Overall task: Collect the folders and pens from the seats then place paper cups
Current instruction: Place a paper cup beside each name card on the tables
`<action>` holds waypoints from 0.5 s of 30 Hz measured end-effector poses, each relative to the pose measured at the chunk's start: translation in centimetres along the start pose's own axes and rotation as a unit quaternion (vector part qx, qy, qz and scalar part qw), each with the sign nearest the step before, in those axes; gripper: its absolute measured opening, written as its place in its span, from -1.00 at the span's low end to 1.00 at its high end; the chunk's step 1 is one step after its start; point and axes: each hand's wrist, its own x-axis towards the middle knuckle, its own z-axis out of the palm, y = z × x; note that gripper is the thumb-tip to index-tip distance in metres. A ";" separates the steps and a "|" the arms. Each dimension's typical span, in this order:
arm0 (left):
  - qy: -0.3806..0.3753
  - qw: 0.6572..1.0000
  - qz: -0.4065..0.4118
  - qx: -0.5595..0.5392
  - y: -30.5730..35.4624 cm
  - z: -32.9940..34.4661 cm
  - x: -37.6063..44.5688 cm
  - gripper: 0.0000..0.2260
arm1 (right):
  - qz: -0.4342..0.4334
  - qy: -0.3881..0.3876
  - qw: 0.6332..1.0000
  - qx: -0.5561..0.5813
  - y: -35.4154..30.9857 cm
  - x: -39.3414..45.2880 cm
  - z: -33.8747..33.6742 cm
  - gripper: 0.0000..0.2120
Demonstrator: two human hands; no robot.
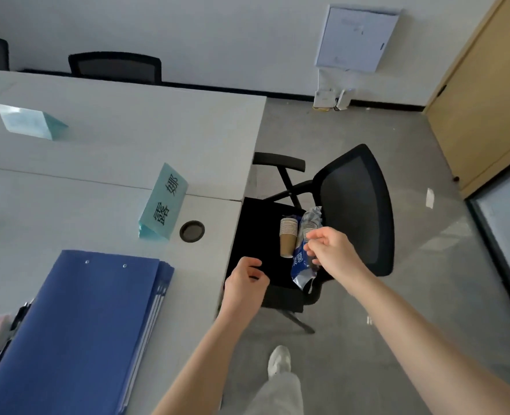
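Fingers [311, 239] of the right hand [333, 250] were bent and pinching at the plastic sleeve [303, 265] of paper cups, seemingly at the cups showing through the wrap, though exact contact was partly hidden by the hand itself. Left hand [246, 284] hovered just beside, over the front of the chair seat [249, 235], fingers loosely curled, holding nothing. A separate stack of brown paper cups [287, 239] lay on its side on the seat, touching or just beside the sleeve, can't tell which. Blue folders [80, 330] were stacked on the white table [128, 145], near its corner; dark clips or pens at the stack's left edge, too blurred to call. So collecting looked done, cup step in hand. To do it well, probably: steady the sleeve with the free left hand so the wrap doesn't drag along, pull one cup by the rim without crushing it, keep the loose stack from rolling off the seat. Writing: teal name card [163, 202] stood on the table by the round cable grommet [192, 231], with large black Chinese characters, reading roughly 露娜. The sleeve carried white characters on blue, unreadable. A second teal card [29, 121] sat farther back, no legible text. Wall-mounted white panel [357, 38] had faint marks, too small to read.
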 end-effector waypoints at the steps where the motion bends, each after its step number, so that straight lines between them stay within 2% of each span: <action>1: 0.002 1.000 -0.012 0.003 0.4 1.2 3.0 -0.71 | 0.012 -0.014 1.000 -0.005 0.3 3.4 -0.4 -0.81; 7: -0.011 0.998 -0.044 0.042 2.1 6.5 14.6 -0.60 | 0.036 -0.072 0.995 -0.060 2.8 17.4 -0.9 -0.75; 11: -0.022 0.996 -0.051 0.075 1.1 9.8 21.4 -0.58 | 0.036 -0.096 0.988 -0.117 4.7 25.6 -0.4 -0.76; 15: -0.018 0.990 -0.094 0.103 -1.0 13.0 27.5 -0.59 | 0.030 -0.117 0.976 -0.183 7.2 32.8 1.2 -0.77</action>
